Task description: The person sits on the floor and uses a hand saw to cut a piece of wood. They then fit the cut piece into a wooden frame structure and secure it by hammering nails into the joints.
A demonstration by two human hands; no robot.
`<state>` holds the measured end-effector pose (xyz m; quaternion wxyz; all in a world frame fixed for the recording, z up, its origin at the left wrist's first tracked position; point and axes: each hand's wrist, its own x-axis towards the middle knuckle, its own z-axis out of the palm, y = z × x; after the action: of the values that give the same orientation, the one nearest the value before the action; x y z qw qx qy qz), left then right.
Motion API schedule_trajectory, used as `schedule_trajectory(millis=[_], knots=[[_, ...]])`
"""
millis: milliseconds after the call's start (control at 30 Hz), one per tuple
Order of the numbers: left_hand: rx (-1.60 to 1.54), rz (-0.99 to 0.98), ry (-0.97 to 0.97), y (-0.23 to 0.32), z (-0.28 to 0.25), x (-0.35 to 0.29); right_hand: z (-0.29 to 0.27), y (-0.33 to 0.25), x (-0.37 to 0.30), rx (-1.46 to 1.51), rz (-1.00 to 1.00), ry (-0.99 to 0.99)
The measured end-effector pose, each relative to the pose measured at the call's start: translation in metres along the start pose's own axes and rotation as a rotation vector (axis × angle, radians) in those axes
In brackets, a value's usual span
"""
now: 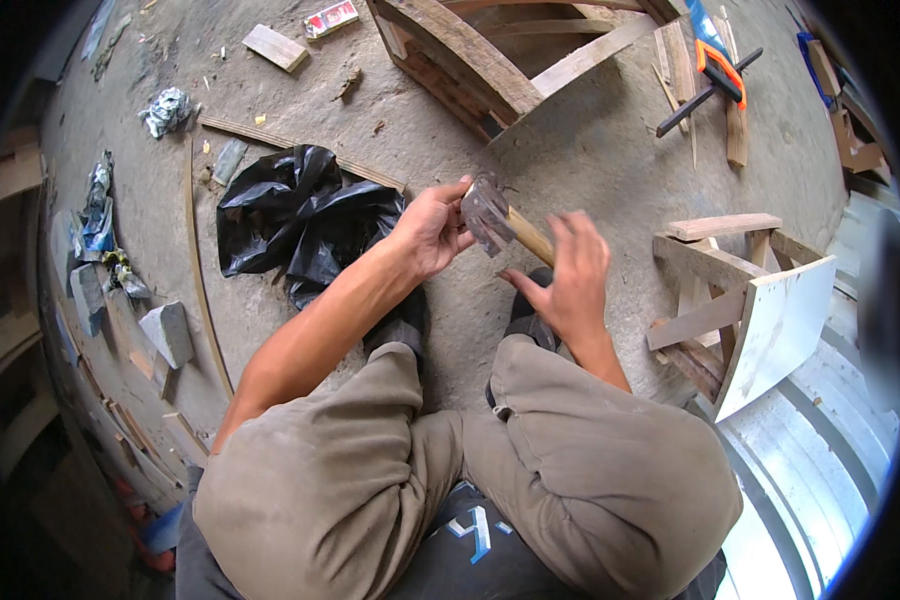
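Observation:
In front of my knees is a hammer (491,217) with a dark, worn metal head and a pale wooden handle (530,236). My left hand (432,232) grips it by the head, fingers curled at its left side. The handle slants down to the right, toward my right hand (576,275). That hand is open, its fingers stretched and its thumb apart; slight blur and overlap hide whether the fingers touch the handle end. A crumpled black plastic bag (305,215) lies on the floor beside my left forearm.
A wooden frame (470,50) stands ahead. To the right are a small wooden stool-like piece with a white panel (778,335), a handsaw with an orange handle (718,65) and a dark bar clamp (705,98). Wood strips (202,280) and a grey block (167,335) lie left.

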<state>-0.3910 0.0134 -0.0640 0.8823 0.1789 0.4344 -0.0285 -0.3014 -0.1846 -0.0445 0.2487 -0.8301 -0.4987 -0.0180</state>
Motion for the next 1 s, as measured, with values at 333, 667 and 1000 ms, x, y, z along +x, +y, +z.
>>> schedule_trajectory(millis=[333,667,1000], knots=[[1.027,0.504,0.009,0.039,-0.005,0.03,0.016,0.006,-0.018,0.588,0.701,-0.124],[2.27,1.234,-0.474,0.123,0.012,0.061,0.027,0.018,-0.01,0.674,0.703,0.041],[2.064,0.866,-0.243,0.094,0.018,0.103,0.028,0.044,-0.02,0.642,0.731,0.036]])
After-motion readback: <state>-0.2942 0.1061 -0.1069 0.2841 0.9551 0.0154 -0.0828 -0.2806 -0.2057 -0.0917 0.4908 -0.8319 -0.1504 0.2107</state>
